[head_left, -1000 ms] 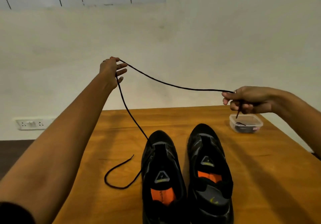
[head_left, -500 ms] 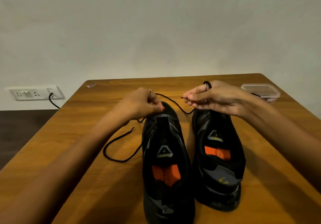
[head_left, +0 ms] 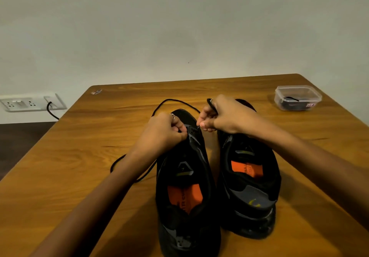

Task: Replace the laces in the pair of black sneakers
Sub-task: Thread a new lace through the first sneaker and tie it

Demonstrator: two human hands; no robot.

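head | right hand (head_left: 225, 117) grip pinches lace (head_left: 175, 102) tip at left sneaker (head_left: 185, 167) eyelet

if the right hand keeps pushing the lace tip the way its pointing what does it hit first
Probably the left sneaker: the right hand pinches the lace tip, aimed leftward at an eyelet near that shoe's toe end. The left hand grips the shoe just beyond. Depth is unclear.

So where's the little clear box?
In the head view, the clear box sits at the table's far right corner, beyond the right sneaker, apart from both hands.
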